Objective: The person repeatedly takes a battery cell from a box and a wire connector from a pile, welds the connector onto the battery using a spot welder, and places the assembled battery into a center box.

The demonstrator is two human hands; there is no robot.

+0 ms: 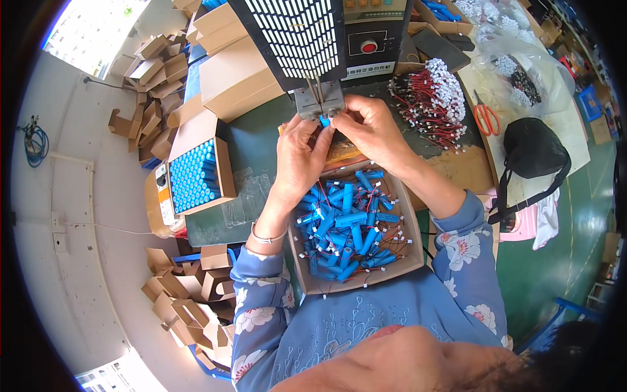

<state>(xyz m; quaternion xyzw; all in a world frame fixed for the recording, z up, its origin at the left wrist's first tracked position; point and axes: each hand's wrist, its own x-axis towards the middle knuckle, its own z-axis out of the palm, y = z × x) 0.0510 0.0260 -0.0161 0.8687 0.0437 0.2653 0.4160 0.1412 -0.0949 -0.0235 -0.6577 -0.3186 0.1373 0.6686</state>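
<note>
My left hand (299,155) and my right hand (375,130) meet at the head of a spot welder (304,101). Between their fingertips they pinch a blue cylindrical battery cell (325,121), right below the two thin metal electrodes. Most of the cell is hidden by my fingers; whether a wire lies on it I cannot make out. Close below my wrists, a cardboard tray (413,258) holds a heap of blue battery cells (353,219) with red and black leads and small white connectors.
To the left stands a box of upright blue cells (194,175), beside clear plastic pieces (249,196). Bundled red leads with white connectors (434,104), orange-handled scissors (486,119) and a black bag (535,149) lie right. Folded cardboard boxes (186,297) pile up at left.
</note>
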